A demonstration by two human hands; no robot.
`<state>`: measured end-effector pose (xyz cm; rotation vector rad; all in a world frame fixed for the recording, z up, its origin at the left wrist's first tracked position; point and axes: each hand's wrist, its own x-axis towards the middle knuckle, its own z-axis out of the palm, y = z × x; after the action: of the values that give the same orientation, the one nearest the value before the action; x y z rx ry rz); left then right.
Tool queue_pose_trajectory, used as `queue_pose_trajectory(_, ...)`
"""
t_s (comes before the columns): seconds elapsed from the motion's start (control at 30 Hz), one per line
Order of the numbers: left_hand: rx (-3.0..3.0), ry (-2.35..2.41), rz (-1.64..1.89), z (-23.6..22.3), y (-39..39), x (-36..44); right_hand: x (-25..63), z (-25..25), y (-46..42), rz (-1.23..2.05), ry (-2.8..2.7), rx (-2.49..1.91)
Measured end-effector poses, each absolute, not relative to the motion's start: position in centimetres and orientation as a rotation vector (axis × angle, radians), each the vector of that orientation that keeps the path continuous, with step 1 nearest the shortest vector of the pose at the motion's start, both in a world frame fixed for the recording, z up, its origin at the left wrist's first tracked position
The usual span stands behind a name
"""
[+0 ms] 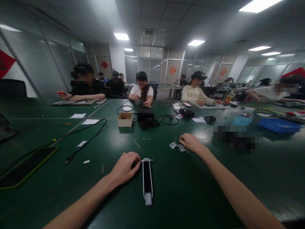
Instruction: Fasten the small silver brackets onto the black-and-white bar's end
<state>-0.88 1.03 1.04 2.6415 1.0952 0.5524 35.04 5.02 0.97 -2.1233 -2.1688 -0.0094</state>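
In front of me on the green table lies a long narrow white-framed device (147, 178) with a black middle and a pale block at its near end. A thin metal rod (152, 160) crosses its far end. My left hand (127, 165) rests to the left, its fingers curled and closed at that far end, against the rod. Farther off, my right hand (190, 142) reaches down beside some small flat metal plates (181, 148) with holes. Its fingers are bent together, and their tips are partly hidden, so what they pinch cannot be made out.
A black phone-like slab (28, 167) with a green edge lies at left, near a black cable (88, 141). Ahead are an open cardboard box (125, 120) and a black box (145, 114). Right stand a bottle (243, 119) and blue tray (278, 125). Several people sit opposite.
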Motion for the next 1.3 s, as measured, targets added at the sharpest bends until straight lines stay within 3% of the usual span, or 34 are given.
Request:
queue_pose_trajectory(0.27, 2.666, 1.096, 0.559, 0.6, 1.1, -1.0, 35.2, 0.9, 4.6, 0.311, -2.047, -2.207)
queue_pose_trajectory(0.5, 2.649, 1.104, 0.590, 0.6, 1.1, -1.1, 34.2, 2.2, 3.6, 0.113, -2.019, -2.117)
queue_pose_trajectory(0.63, 2.619, 1.129, 0.673, 0.9, 1.0, -1.2, 31.0, 3.0, 2.2, 0.061, -2.055, -1.708)
queue_pose_trajectory(0.93, 2.652, 0.812, 0.977, 0.3, 0.1, -0.6, 19.8, 2.2, -2.5, 0.902, -1.785, -1.080)
queue_pose_trajectory(1.3, 2.669, 0.516, 1.211, 0.4, 0.2, -0.5, 19.2, 1.1, -2.4, 1.201, -1.626, -0.978)
